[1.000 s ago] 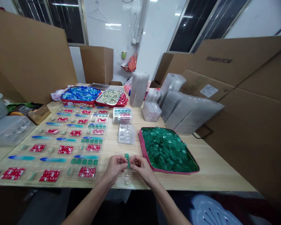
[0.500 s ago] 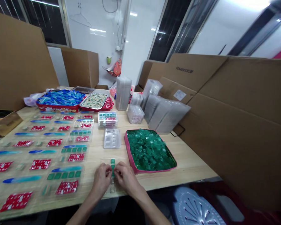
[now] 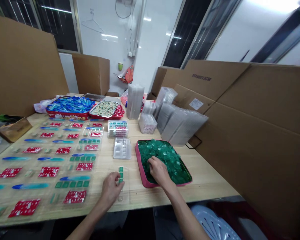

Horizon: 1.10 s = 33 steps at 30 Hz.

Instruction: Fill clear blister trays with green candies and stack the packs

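My left hand (image 3: 112,189) is curled over the left side of a clear plastic blister tray (image 3: 125,193), thumb and fingertips against its column of slots. Green squares (image 3: 121,170) fill the upper slots; the thumb partly covers those lower down. To the right, my right hand (image 3: 159,170) reaches into a pink-rimmed tin (image 3: 140,173) heaped with shiny green square pieces (image 3: 162,153). Its fingertips are pinched together at the pile, and what lies between them is hidden. Just beyond the blister tray lies another clear compartment tray (image 3: 122,148).
Rows of clear trays with blue sticks and red packets (image 3: 75,196) cover the left. Behind stand a tin of blue sticks (image 3: 71,106), a tray of pale pieces (image 3: 105,108) and stacked clear trays (image 3: 182,125). Cardboard (image 3: 252,126) walls the right; a blue stool (image 3: 212,221) stands below.
My right hand has left the blister tray and moved right into the tin of green squares. My left hand stays at the tray. The view has shifted slightly left.
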Tool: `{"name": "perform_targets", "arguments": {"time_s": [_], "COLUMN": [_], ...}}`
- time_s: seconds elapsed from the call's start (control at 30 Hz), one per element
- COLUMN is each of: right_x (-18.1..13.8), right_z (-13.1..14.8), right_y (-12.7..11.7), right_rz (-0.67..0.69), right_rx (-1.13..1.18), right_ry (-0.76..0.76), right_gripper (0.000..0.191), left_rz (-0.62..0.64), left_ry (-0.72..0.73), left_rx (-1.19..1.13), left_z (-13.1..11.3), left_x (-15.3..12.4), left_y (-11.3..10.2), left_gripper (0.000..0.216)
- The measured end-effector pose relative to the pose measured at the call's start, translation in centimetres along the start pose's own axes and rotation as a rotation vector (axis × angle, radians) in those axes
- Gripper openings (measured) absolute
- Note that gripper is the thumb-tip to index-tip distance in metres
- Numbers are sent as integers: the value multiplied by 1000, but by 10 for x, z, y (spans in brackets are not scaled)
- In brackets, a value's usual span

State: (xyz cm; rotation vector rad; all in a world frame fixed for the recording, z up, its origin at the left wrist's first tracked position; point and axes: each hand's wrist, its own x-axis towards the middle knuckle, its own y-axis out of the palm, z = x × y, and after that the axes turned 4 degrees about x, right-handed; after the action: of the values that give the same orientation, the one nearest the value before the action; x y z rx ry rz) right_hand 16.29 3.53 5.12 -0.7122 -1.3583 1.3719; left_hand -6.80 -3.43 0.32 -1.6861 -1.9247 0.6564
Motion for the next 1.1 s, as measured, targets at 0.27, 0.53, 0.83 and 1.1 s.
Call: {"name": "perform_targets", "arguments": {"time_s": [0.27,0.53,0.83,1.1], "right_x": [-24,-48,-52,-64], "right_z": [39,95,97,92], "right_y": [-3,11,19,25], "right_rz": [-222,-190,211,334], "right_rx": [501,733,1505,1595], "right_ry": [-182,-327,269,363], "right_gripper": [18,20,25,28], "left_rz": [246,269,363,330], "left_ry": [-195,-552,-522,-408], "left_rx": [-688,-1197,-1092,-696], "left_z": [-49,-51,-32,-21], "left_x": [-15,-18,-27,-42], "left_y": [-14,-25,-31,-21], "left_gripper": [21,41,28,17]}}
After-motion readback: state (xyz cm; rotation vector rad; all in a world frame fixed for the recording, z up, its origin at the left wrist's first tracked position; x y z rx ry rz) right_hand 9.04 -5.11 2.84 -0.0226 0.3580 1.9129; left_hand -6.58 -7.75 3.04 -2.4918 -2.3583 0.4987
